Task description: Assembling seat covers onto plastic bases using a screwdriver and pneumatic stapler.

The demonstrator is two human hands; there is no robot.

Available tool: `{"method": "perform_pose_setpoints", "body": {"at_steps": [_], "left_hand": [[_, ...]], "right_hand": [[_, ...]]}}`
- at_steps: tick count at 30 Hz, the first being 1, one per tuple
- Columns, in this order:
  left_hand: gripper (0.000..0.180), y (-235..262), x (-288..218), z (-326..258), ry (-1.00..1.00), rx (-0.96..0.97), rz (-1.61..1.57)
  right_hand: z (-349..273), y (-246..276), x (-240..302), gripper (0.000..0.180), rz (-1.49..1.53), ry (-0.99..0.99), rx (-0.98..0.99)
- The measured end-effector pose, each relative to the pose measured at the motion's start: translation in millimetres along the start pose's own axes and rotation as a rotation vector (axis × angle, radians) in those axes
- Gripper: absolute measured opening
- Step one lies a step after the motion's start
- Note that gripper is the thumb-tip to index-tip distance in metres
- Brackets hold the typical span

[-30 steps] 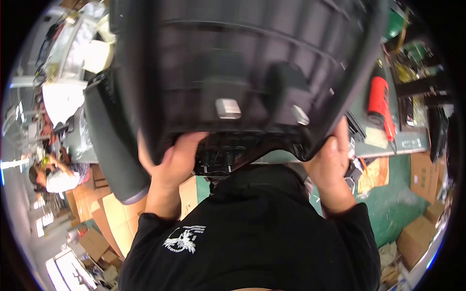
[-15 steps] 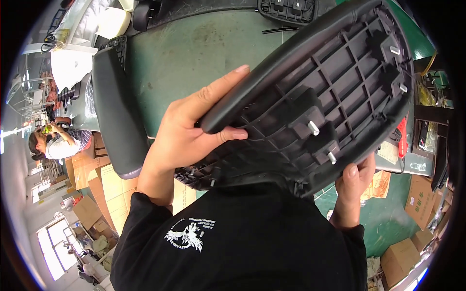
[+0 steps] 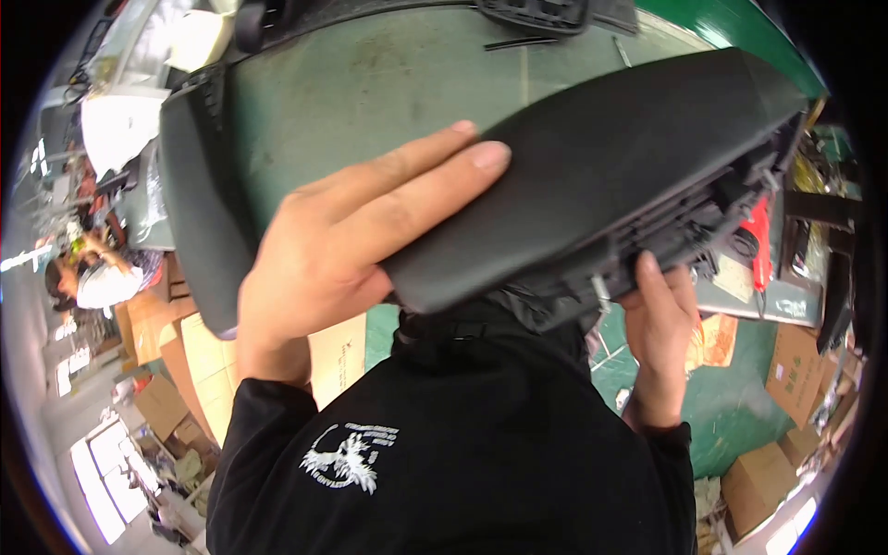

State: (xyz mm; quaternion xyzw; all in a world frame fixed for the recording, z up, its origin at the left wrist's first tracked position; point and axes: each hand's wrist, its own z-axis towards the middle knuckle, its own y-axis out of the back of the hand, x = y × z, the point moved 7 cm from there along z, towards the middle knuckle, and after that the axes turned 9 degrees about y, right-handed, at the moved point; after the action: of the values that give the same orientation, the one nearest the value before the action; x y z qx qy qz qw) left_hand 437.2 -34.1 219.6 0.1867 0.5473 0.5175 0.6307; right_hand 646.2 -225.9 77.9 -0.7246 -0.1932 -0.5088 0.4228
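A black motorcycle seat (image 3: 610, 157) is held up in front of my chest, tilted, with its smooth padded cover facing up. Along its near right edge part of the ribbed plastic base shows, with a metal stud (image 3: 599, 291) sticking out. My left hand (image 3: 333, 231) grips the seat's left end, fingers stretched across the cover; the thumb is hidden beneath. At the underside near the stud, my right hand (image 3: 661, 324) holds the base edge with bent fingers. A second black seat (image 3: 203, 203) stands at the left side of the green table (image 3: 370, 83).
Another black seat base (image 3: 541, 14) and a thin black strip (image 3: 520, 43) lie on the table's far side. To the right are a red tool (image 3: 760, 245) and cardboard boxes (image 3: 760, 486). A person (image 3: 106, 277) is in the left background.
The seat has been rolled over so that its padded cover, instead of the ribbed underside, faces up. My left fingers have slid onto the cover; my right hand now reaches under the edge.
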Motion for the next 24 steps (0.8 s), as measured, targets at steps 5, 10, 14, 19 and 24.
{"method": "perform_pose_setpoints", "body": {"at_steps": [5, 10, 14, 19, 24], "left_hand": [[0.054, 10, 5, -1, 0.163, 0.022, 0.257], [0.065, 9, 29, -11, 0.188, 0.041, 0.351], [0.073, -24, 52, -8, 0.161, 0.041, 0.371], [0.073, -47, 71, -13, 0.249, 0.039, 0.450], [0.061, -46, 82, -11, 0.275, -0.044, 0.461]], "right_hand": [[14, -27, -21, 0.042, -0.499, -0.305, 0.266], [36, -57, -82, 0.043, 0.055, -0.340, 0.146], [51, -36, -106, 0.042, -0.047, -0.438, 0.132], [64, -32, -124, 0.040, -0.132, -0.467, 0.155], [59, -21, -124, 0.028, -0.229, -0.411, 0.232]]}}
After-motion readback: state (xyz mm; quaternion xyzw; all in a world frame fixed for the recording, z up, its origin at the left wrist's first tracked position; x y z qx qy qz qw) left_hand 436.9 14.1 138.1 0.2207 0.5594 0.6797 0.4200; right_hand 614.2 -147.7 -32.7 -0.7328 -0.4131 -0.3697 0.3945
